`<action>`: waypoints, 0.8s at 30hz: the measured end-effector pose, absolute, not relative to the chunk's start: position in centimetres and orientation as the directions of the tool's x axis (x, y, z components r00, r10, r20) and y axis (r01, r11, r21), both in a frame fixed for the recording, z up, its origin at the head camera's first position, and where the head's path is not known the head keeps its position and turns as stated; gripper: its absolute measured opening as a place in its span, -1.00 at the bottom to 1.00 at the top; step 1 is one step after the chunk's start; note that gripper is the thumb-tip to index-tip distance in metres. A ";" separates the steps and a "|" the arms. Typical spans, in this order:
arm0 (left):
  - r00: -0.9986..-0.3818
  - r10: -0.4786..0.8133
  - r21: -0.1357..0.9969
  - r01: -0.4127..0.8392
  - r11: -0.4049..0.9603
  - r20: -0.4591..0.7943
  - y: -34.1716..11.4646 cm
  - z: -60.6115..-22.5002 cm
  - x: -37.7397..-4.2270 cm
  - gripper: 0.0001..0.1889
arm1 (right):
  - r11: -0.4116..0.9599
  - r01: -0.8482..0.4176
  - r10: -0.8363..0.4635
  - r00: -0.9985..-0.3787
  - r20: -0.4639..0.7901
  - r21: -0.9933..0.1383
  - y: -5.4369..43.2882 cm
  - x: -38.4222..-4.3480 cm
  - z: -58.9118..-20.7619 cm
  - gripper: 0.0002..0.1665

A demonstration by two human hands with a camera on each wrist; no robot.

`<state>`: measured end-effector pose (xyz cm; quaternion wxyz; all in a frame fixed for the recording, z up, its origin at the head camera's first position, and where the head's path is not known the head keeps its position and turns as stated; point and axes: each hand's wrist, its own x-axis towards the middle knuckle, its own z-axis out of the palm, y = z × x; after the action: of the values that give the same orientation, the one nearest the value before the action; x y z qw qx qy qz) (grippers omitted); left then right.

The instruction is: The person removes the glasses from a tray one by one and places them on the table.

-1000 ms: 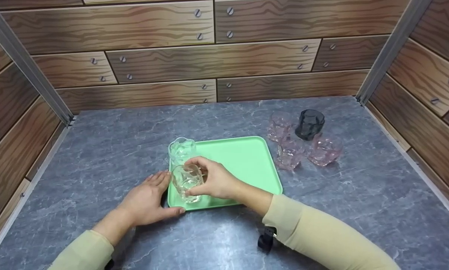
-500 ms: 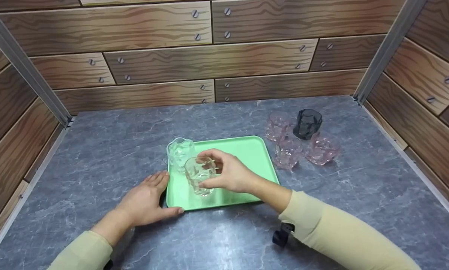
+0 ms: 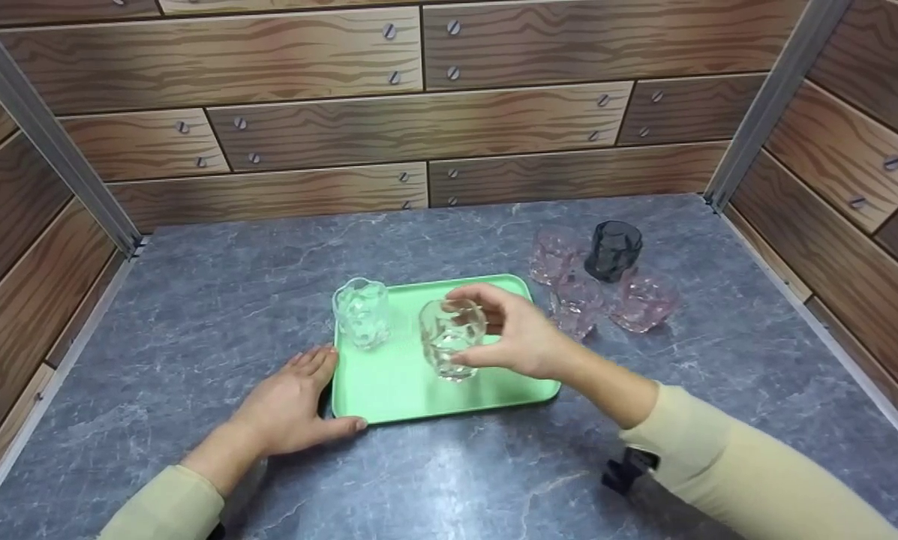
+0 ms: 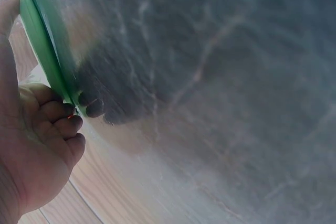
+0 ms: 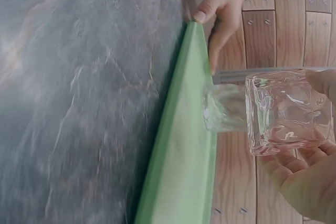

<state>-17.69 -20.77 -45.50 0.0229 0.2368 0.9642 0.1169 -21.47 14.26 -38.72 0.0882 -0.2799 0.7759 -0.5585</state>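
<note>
My right hand grips a clear faceted drinking glass by its side, thumb in front and fingers behind. In the right wrist view this glass is upright and raised above the light green tray. A second clear glass stands at the tray's back left corner. My left hand lies at the tray's left side, its fingers along the edge and its thumb at the near left corner. In the left wrist view the left fingertips are right at the green rim.
Right of the tray stand several pink glasses, among them a near one and a far one, and a dark grey glass. The grey marbled table is bounded by wood-patterned walls with metal corner posts.
My right hand has carried the clear glass rightward from the tray's left side to over its middle. The left hand has stayed at the tray's left edge.
</note>
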 end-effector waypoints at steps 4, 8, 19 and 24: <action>-0.887 0.461 0.228 0.451 0.863 0.011 -20.8 -45.5 -17.7 0.25 | 0.209 -0.344 -0.516 -0.834 0.195 -0.916 16.0 -21.2 -38.0 -0.11; -0.890 0.456 0.230 0.444 0.866 0.004 -20.8 -45.6 -17.7 0.26 | 0.230 -0.339 -0.493 -0.848 0.191 -0.912 17.8 -20.9 -37.4 -0.09; -0.890 0.455 0.236 0.441 0.866 -0.006 -20.9 -45.5 -17.7 0.27 | 0.242 -0.364 -0.432 -0.870 0.236 -0.899 21.9 -20.5 -36.6 -0.10; -0.888 0.460 0.233 0.446 0.864 -0.005 -20.8 -45.4 -17.8 0.26 | 0.272 -0.376 -0.410 -0.878 0.247 -0.886 23.4 -20.2 -36.4 -0.11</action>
<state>-17.77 -20.80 -45.41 0.0300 0.2348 0.9649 0.1137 -20.16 23.39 -36.37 0.0155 -0.2466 0.7975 -0.5504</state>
